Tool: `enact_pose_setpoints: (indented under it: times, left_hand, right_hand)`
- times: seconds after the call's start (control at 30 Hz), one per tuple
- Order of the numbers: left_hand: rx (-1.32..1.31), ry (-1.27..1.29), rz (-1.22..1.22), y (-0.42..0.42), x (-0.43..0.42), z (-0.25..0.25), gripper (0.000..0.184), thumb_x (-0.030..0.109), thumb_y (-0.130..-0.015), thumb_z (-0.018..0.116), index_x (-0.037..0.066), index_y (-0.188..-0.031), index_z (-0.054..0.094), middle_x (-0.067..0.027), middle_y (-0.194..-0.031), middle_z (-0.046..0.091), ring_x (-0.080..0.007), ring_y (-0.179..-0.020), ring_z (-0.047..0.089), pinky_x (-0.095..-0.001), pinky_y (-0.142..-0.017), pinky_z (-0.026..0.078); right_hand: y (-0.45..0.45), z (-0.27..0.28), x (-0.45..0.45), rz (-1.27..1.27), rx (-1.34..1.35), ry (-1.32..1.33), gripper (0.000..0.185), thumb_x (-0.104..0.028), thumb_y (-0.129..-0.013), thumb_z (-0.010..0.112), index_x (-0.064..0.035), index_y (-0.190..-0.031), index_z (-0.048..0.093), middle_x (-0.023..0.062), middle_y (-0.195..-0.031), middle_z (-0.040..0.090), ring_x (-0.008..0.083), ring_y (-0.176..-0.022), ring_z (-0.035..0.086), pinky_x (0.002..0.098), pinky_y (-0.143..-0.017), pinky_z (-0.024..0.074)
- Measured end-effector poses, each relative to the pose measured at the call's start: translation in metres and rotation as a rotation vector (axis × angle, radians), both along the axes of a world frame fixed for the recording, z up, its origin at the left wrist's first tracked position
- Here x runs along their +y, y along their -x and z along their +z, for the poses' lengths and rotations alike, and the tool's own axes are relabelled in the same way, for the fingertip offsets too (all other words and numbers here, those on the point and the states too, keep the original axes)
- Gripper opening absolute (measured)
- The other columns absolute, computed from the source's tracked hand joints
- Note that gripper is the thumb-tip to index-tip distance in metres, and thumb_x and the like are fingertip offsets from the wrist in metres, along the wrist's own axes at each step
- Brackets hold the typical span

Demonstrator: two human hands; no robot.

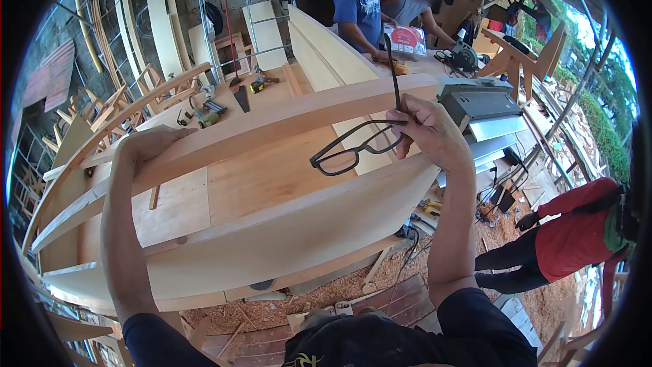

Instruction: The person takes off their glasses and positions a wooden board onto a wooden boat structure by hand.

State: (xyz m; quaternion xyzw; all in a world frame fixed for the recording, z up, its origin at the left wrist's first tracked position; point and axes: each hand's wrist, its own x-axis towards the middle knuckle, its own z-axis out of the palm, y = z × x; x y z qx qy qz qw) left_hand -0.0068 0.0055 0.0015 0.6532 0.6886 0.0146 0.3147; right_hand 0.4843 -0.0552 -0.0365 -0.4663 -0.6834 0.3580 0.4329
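Observation:
Black-framed glasses [357, 153] hang from my right hand [435, 129], pinched by one temple near the hinge, with the other temple pointing up. They are above the curved wooden structure [285, 221]. On the left, my left hand [155, 143] rests over a long curved beam [272, 119], its wrist bent and its fingers reaching to the far side. The fingers of that hand are mostly hidden by the wrist and the beam, so their grip is unclear.
Two people [360, 7] stand behind the far workbench, near a circular saw [464, 56]. A person in red [577, 231] stands at the right. A handsaw [240, 95], a yellow tape measure [257, 86] and a drill [211, 117] lie beyond the beam. Wood shavings cover the ground.

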Motion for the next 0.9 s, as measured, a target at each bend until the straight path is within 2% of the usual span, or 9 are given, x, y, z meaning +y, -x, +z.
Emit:
enact_pose_setpoints:
  times: [0.17, 0.27, 0.57, 0.9]
  left_hand:
    - [0.003, 0.001, -0.014, 0.001, 0.0, 0.0, 0.056, 0.057, -0.105, 0.046, 0.018, -0.141, 0.064, -0.0083, -0.127, 0.071, -0.0145, -0.106, 0.067, -0.0314, -0.095, 0.05]
    - [-0.008, -0.124, -0.133, 0.03, 0.02, -0.023, 0.055, 0.056, -0.105, 0.046, 0.018, -0.141, 0.065, -0.0085, -0.127, 0.071, -0.014, -0.105, 0.066, -0.0314, -0.095, 0.05]
    - [-0.005, 0.001, 0.027, -0.001, -0.001, 0.001, 0.056, 0.057, -0.104, 0.048, 0.017, -0.139, 0.066, -0.0084, -0.124, 0.072, -0.0131, -0.104, 0.066, -0.032, -0.092, 0.052]
    - [0.029, -0.001, 0.01, 0.0, -0.001, 0.001, 0.061, 0.062, -0.102, 0.05, 0.017, -0.137, 0.067, -0.0088, -0.124, 0.072, -0.0134, -0.105, 0.065, -0.0326, -0.091, 0.051]
  right_hand:
    - [-0.001, -0.001, 0.0, -0.005, -0.01, -0.005, 0.03, -0.025, -0.104, 0.063, -0.0026, -0.085, 0.055, -0.0008, -0.069, 0.053, 0.0099, -0.055, 0.063, 0.0257, -0.05, 0.0466]
    - [0.001, 0.001, -0.001, -0.005, 0.01, 0.006, 0.03, -0.024, -0.104, 0.063, -0.0021, -0.085, 0.055, -0.0008, -0.069, 0.053, 0.0099, -0.055, 0.063, 0.0257, -0.05, 0.0477]
    - [0.001, -0.001, 0.001, -0.004, -0.009, -0.003, 0.028, -0.021, -0.104, 0.063, -0.0012, -0.085, 0.055, -0.0004, -0.069, 0.053, 0.0099, -0.055, 0.064, 0.026, -0.049, 0.0488]
    - [-0.001, -0.003, 0.001, 0.003, 0.013, -0.003, 0.028, -0.021, -0.103, 0.064, -0.001, -0.085, 0.056, -0.0003, -0.068, 0.054, 0.0101, -0.055, 0.065, 0.0255, -0.05, 0.0474]
